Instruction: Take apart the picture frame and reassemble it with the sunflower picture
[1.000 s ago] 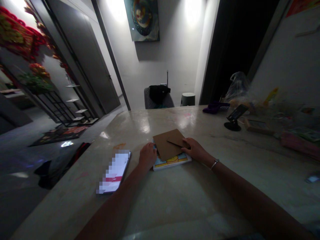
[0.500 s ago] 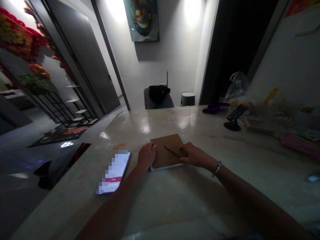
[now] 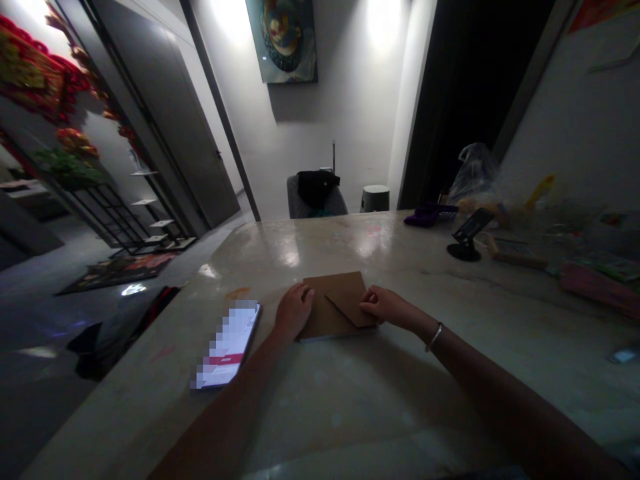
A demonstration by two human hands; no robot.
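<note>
A flat brown notebook [image 3: 320,323] with a pale lower edge lies on the table in front of me. A brown flap [image 3: 350,310] with a slanted edge rests across its right part. My left hand [image 3: 295,310] grips the notebook's left side, thumb on top and fingers curled at the edge. At the right side my right hand [image 3: 383,305] is closed in a pinch on the flap, with a bracelet at its wrist. The fingertips' exact hold is partly hidden. Left of my left forearm lies a phone [image 3: 233,343] with a lit, partly blurred-out screen.
The pale stone table [image 3: 340,407] spreads around my arms. A black phone stand [image 3: 465,243], a purple item [image 3: 427,215] and a clear plastic bag [image 3: 475,173] are at the right back. Beyond the far edge stands a chair [image 3: 295,200] with black cloth on it.
My right fingers have drawn closer together at the flap, which now lies further over the notebook's lower right. The notebook has shifted slightly. My left hand stays at its left side.
</note>
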